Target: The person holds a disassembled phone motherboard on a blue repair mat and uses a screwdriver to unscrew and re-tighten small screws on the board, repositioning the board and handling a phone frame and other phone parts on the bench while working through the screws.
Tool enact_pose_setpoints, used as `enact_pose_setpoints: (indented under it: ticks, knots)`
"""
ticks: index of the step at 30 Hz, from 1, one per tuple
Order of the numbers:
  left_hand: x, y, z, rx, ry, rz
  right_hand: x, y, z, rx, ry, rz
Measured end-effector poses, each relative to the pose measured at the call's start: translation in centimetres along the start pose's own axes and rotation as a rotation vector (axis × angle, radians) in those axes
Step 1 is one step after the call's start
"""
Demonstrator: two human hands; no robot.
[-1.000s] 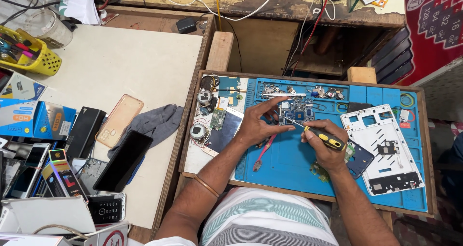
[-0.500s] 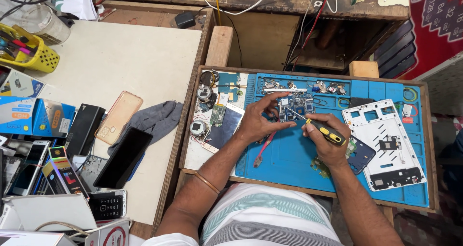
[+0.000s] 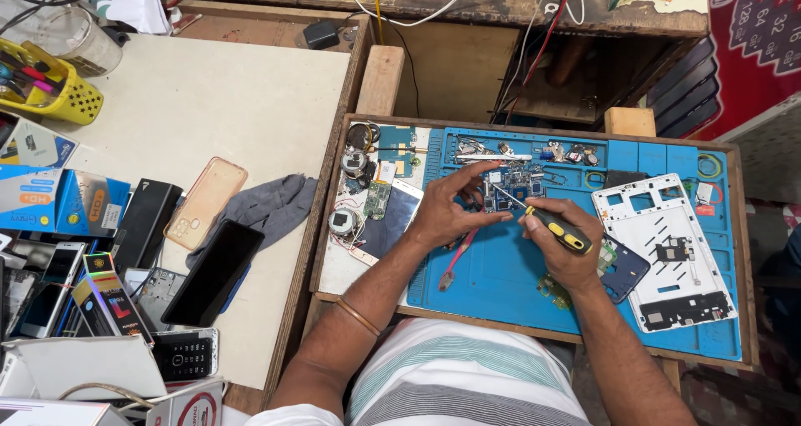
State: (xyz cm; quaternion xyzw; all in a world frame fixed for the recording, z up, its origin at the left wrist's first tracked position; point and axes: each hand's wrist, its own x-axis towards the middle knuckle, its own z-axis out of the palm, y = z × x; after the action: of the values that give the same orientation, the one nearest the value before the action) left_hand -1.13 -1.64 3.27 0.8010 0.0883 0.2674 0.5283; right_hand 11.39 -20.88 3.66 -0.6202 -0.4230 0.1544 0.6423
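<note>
Left hand (image 3: 446, 213) pinning circuit board (image 3: 511, 184); right hand (image 3: 561, 242) gripping screwdriver (image 3: 546, 223), mid-mat (image 3: 501, 267)

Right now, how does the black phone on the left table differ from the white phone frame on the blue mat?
The black phone looks whole, with a dark glossy face; the white frame is a bare shell with cut-out openings and small parts showing. The phone lies on the pale table, far from both hands; the frame lies on the blue mat, just beyond the right hand. Both lie flat, tilted, and untouched.
</note>
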Motion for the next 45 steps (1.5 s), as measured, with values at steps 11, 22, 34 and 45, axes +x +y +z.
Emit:
enact_pose_setpoints:
  ticks: [11,22,34,45]
  knots:
    - [-0.02,-0.09,-0.02,-0.01,-0.006,-0.003,-0.18,0.11,-0.08,0.06,0.001,0.03]
    - [0.03,0.06,0.0,-0.009,-0.003,-0.001,-0.2,-0.09,-0.07,0.06,0.015,0.038]
    - [-0.04,0.06,0.04,-0.037,-0.004,-0.005,-0.2,0.15,-0.18,0.032,0.001,-0.003]
    - [-0.03,-0.1,0.05,-0.04,-0.008,-0.008,-0.2,0.07,-0.03,0.049,0.007,-0.006]
